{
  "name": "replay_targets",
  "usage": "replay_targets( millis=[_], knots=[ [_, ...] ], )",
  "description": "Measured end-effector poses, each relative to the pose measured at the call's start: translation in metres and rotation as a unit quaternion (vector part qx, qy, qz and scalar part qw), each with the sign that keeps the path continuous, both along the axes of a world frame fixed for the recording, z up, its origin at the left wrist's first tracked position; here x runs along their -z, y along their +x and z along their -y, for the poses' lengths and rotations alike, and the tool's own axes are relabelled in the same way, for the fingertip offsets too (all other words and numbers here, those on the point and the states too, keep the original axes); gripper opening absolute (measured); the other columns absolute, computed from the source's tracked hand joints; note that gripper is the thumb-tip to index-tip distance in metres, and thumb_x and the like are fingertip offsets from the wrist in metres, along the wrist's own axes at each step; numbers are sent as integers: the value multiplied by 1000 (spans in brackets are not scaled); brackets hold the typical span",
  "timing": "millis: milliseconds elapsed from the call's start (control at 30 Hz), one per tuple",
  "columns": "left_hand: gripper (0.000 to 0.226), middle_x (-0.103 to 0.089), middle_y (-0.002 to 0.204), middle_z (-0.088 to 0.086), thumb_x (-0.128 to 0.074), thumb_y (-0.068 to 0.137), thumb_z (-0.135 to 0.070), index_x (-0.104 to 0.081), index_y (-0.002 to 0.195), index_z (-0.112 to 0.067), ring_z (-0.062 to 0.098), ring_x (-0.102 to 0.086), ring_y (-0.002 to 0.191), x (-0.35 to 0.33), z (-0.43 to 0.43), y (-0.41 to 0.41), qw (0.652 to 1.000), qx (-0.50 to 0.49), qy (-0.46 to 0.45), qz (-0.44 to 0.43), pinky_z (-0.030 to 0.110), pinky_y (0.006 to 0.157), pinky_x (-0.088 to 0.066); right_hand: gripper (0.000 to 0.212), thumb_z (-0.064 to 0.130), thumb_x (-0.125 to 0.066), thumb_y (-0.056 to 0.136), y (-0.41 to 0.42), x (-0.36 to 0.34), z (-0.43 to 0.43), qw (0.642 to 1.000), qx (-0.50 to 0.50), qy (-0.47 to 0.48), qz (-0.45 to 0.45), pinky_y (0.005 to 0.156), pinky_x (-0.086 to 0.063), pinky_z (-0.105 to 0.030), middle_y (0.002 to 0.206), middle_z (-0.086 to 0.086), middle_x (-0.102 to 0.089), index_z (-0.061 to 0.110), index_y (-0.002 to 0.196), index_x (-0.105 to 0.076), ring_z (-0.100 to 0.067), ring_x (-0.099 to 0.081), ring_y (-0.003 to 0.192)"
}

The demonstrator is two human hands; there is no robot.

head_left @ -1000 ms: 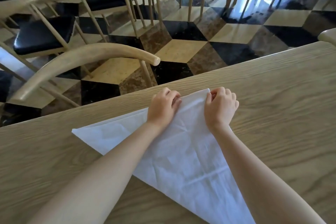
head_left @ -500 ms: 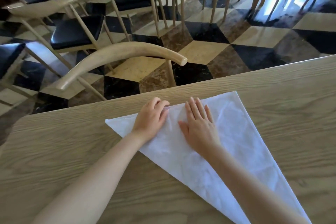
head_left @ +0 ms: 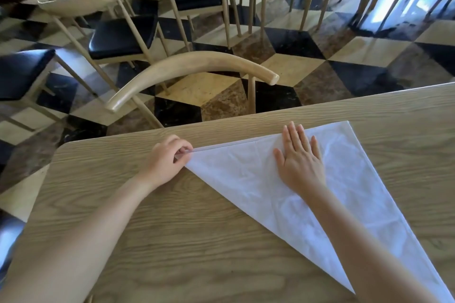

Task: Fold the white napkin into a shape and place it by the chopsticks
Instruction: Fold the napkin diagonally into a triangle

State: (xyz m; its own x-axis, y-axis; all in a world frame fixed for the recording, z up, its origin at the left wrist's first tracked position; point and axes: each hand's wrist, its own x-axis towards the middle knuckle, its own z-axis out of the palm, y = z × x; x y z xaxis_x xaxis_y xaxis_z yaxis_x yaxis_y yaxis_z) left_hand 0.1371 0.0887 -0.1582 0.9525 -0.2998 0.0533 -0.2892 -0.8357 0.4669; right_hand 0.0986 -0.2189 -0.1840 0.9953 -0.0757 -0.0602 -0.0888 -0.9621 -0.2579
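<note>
We are looking down at a wide wooden table [head_left: 172, 241] that is filling the near half of the view, its far edge running from a rounded corner at the left up toward the right. Beyond that edge a floor [head_left: 290, 74] of black, cream and brown tiles is stretching away, and pale-framed chairs with dark seat cushions [head_left: 123, 37] are standing across it. The nearest chair is showing us only its curved wooden backrest [head_left: 192, 69], arching just past the table's far edge.

The white napkin [head_left: 246, 179] is lying flat on the table at centre right, folded into a large triangle. Its long folded edge is running along the far side, parallel to the table edge and just near of it; one corner is pointing left, another is sitting far right, and the third is tapering toward the near right, where it is passing under our right forearm and out of the frame.

Our right hand [head_left: 300, 165] is lying open and flat on the cloth near the folded edge, fingers spread and pointing far, gripping nothing. Our left hand [head_left: 167, 162] is curled at the napkin's left corner, pinching the tip of the cloth between thumb and fingertips.

We are seeing no chopsticks.
</note>
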Motion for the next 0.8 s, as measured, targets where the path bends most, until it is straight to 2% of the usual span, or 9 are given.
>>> replay_targets(
  millis=[167, 233, 267, 333, 400, 467, 600, 800],
  knots=[
    [4, -50, 88, -8, -63, 87, -18, -59, 84, -18, 11, -56, 78, 7, 2, -3, 1000, -24, -16, 8, 43, 79, -49, 57, 43, -18, 98, 9, -1, 6, 1000, 11, -2, 4, 118, 7, -39, 158, 5, 0, 19, 149, -6, -12, 7, 145],
    [4, -51, 89, -7, -62, 87, -17, -60, 85, -17, 12, -55, 79, 5, 1, -3, 1000, -10, -21, 8, 40, 77, -49, 52, 37, -27, 99, 11, -2, 7, 999, 17, 11, 42, 117, 5, -42, 157, 1, -14, 17, 147, -22, -16, -5, 145],
    [3, -51, 89, -7, -62, 87, -17, -60, 85, -18, 12, -55, 80, 4, 0, -3, 1000, -3, -28, 3, 37, 76, -49, 47, 31, -36, 98, 12, -3, 7, 997, 8, 20, 77, 116, 0, -44, 154, -3, -27, 14, 142, -35, -20, -16, 144],
    [2, -52, 91, -3, -63, 87, -17, -61, 87, -15, 13, -54, 82, 2, -3, -1, 999, 4, -50, -11, 30, 72, -48, 30, 20, -53, 91, 14, -3, 6, 986, -42, 12, 158, 114, -17, -48, 133, -10, -54, 11, 118, -59, -29, -43, 128],
    [4, -52, 94, -1, -64, 87, -16, -62, 87, -13, 12, -53, 83, 1, -4, 0, 998, 4, -62, -25, 22, 71, -44, 16, 12, -64, 82, 18, -4, 5, 978, -68, 13, 196, 106, -30, -46, 108, -8, -64, 12, 98, -66, -31, -54, 108],
    [4, -49, 94, -3, -65, 87, -17, -62, 84, -14, 6, -50, 85, 2, -5, 0, 997, 2, -68, -36, 16, 71, -40, 9, 10, -68, 79, 22, -9, 5, 979, -56, 40, 194, 97, -33, -42, 98, -7, -64, 12, 88, -67, -32, -54, 99],
    [10, -46, 94, -1, -67, 85, -16, -60, 78, -13, 3, -47, 81, 5, -10, 3, 995, -20, -85, -38, 8, 69, -37, 3, 11, -66, 81, 34, -15, 6, 985, -42, 62, 153, 92, -31, -40, 101, -8, -59, 10, 84, -67, -32, -46, 102],
    [19, -45, 91, 0, -63, 88, -19, -53, 74, -11, 9, -43, 74, 7, -14, 6, 1000, -8, -19, -23, 16, 66, -33, 7, 9, -57, 87, 36, -5, 2, 986, -46, -3, 158, 88, -36, -41, 96, -10, -55, 5, 86, -61, -31, -45, 97]
  ],
)
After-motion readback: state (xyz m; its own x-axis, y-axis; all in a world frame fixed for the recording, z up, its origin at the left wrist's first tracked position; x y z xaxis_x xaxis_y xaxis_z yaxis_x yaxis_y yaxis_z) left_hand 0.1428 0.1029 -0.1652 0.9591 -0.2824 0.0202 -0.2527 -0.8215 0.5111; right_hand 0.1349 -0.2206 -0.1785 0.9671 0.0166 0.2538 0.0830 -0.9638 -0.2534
